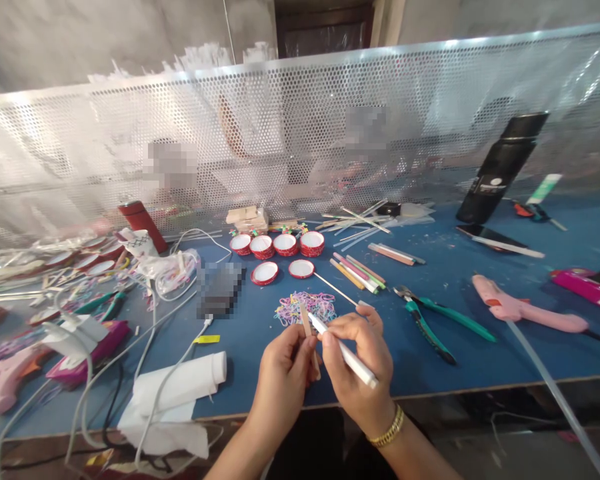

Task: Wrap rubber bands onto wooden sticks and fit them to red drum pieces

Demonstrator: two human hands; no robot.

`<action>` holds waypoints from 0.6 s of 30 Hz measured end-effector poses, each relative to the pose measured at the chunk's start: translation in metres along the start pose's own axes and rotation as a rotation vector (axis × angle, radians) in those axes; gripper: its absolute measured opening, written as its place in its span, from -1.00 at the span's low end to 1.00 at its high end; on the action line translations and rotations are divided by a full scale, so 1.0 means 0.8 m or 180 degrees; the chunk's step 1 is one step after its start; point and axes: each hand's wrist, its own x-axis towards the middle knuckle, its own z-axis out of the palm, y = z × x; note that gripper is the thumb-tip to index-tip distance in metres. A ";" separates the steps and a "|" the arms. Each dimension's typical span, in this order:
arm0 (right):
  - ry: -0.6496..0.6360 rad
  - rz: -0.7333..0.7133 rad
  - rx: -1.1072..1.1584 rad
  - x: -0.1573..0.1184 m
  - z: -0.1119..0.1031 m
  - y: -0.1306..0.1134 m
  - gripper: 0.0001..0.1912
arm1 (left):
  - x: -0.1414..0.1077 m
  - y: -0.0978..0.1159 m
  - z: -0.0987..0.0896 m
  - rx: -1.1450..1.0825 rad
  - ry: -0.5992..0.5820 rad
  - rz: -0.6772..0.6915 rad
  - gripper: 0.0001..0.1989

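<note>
My left hand (286,367) pinches a flat wooden craft stick (306,320) upright. In my right hand (357,360) is a white marker pen (347,357), its tip close to the stick's edge; whether they touch I cannot tell. Just beyond the hands lies a pile of colourful small rubber bands (325,303). A round red-rimmed white disc (301,269) sits behind it. From that disc a thin stick (336,289) runs to my right fingers; whether it is held there I cannot tell.
Several stacks of red-rimmed discs (312,244) stand behind. Coloured sticks (357,272), green-handled pliers (430,313), a pink glue gun (525,310) and a black bottle (500,170) lie or stand right. Leftward are a white roll (180,381), cables and a red bottle (144,225). A perforated screen (300,133) closes the back.
</note>
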 end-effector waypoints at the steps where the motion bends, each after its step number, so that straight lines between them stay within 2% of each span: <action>1: -0.0040 -0.0012 0.0031 0.000 0.000 -0.001 -0.91 | 0.000 0.000 0.000 0.0001 0.0006 0.0009 -0.66; 5: -0.0152 0.0006 0.0049 0.001 0.000 -0.002 -0.90 | 0.000 0.001 0.000 0.0024 0.0027 0.0016 -0.65; 12: 0.0050 0.0020 -0.0074 0.001 0.000 -0.001 -0.90 | 0.000 0.000 0.000 -0.0010 -0.0029 -0.0009 -0.68; 18: -0.0165 -0.0029 0.0035 0.001 0.000 -0.002 -0.90 | -0.001 0.003 0.000 0.0047 0.0017 0.0040 -0.67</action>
